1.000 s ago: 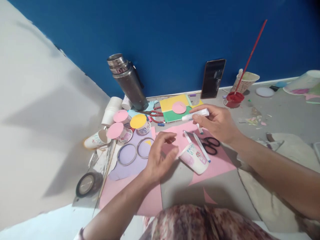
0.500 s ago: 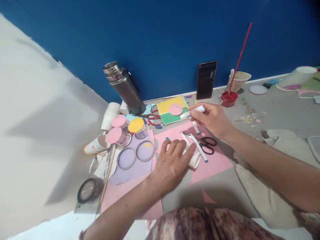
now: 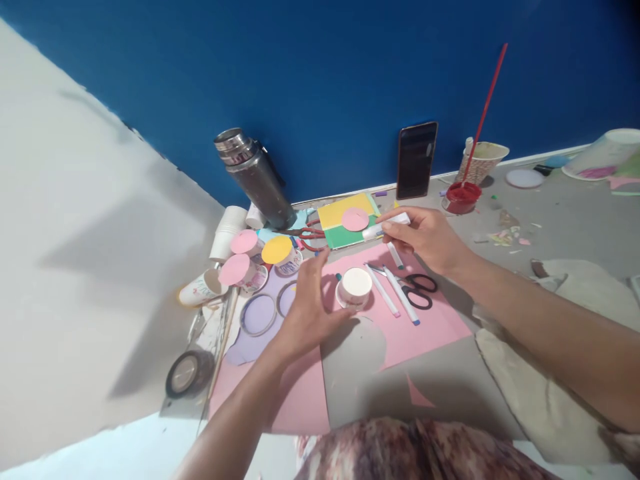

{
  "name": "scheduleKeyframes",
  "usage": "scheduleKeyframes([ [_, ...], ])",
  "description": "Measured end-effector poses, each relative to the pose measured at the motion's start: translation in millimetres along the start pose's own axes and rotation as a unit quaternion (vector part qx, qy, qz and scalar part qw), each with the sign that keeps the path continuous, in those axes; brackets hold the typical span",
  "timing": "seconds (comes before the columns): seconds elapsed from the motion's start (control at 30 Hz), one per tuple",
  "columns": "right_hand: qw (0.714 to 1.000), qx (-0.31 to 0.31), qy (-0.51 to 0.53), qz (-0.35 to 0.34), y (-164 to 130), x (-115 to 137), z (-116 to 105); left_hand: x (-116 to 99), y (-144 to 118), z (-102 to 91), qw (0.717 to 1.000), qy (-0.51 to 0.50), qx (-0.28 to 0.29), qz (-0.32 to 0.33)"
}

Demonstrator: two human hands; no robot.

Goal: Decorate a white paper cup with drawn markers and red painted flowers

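Fingers and thumb apart, my left hand (image 3: 307, 310) is just left of a small white paper cup (image 3: 357, 283), which stands upside down with its base up. The thumb is close to the cup's rim; I cannot tell if it touches. My right hand (image 3: 425, 237) pinches a thick white tube (image 3: 385, 227), held level above the table. Beneath that hand, white markers (image 3: 401, 297) and black-handled scissors (image 3: 420, 292) lie on pink paper (image 3: 445, 323). A pink paper disc (image 3: 355, 219) rests on the yellow and green pad (image 3: 333, 213).
Cups topped with pink and yellow discs (image 3: 278, 251) stand at left near stacked white cups (image 3: 227, 233). Behind are a steel flask (image 3: 255, 180), red-handled pliers (image 3: 313, 233), a phone (image 3: 417, 160) and a red paint pot (image 3: 461, 198). Tape rolls (image 3: 257, 315) lie on purple paper.
My left hand has opened and moved left off the cup, which was lying tilted under it and now stands upside down. The right hand still holds the white tube in nearly the same place.
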State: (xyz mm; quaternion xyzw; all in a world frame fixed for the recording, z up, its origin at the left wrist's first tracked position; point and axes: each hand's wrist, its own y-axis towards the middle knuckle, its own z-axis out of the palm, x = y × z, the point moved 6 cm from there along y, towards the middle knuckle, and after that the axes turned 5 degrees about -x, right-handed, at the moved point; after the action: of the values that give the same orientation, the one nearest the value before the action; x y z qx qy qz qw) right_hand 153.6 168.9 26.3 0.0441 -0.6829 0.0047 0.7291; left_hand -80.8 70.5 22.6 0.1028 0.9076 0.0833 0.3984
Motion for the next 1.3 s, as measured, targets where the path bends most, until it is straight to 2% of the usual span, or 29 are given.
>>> scheduleKeyframes([
  [0.1, 0.998, 0.012, 0.037, 0.049, 2, -5, -2, 0, -4, -44.2, 0.993, -0.014, -0.107, -0.043],
  [0.13, 0.996, 0.02, 0.055, 0.072, 3, -7, -2, 2, -7, -54.1, 0.989, -0.032, -0.129, -0.07],
  [0.2, 0.99, 0.039, 0.085, 0.109, 4, -12, -1, 5, -14, -60.8, 0.983, -0.042, -0.134, -0.117],
  [0.27, 0.985, 0.051, 0.099, 0.131, 4, -16, 0, 3, -19, -51.5, 0.988, -0.023, -0.098, -0.119],
  [0.4, 0.988, 0.042, 0.08, 0.128, 6, -22, -1, -17, -18, -12.5, 1.0, 0.0, -0.02, 0.003],
  [0.43, 0.988, 0.039, 0.077, 0.127, 6, -23, -2, -20, -16, -2.1, 1.0, -0.001, 0.002, 0.014],
  [0.5, 0.989, 0.034, 0.072, 0.124, 7, -25, -4, -24, -11, 14.3, 0.999, -0.004, 0.031, 0.021],
  [0.6, 0.989, 0.03, 0.071, 0.123, 9, -26, -7, -23, -4, 27.2, 0.999, -0.018, 0.028, -0.006],
  [0.7, 0.989, 0.032, 0.071, 0.127, 11, -27, -8, -19, -5, 33.0, 0.998, -0.05, 0.016, -0.037],
  [0.8, 0.988, 0.036, 0.073, 0.129, 12, -30, -7, -18, -12, 37.0, 0.994, -0.088, 0.046, -0.037],
  [1.0, 0.987, 0.044, 0.074, 0.134, 15, -35, -9, -14, -33, 17.9, 0.992, -0.108, 0.053, -0.026],
  [1.17, 0.986, 0.047, 0.083, 0.138, 16, -38, -9, 1, -44, -2.0, 0.995, -0.07, -0.043, -0.055],
  [1.3, 0.985, 0.052, 0.092, 0.139, 13, -38, -6, 7, -27, 9.4, 0.988, -0.123, -0.044, -0.076],
])
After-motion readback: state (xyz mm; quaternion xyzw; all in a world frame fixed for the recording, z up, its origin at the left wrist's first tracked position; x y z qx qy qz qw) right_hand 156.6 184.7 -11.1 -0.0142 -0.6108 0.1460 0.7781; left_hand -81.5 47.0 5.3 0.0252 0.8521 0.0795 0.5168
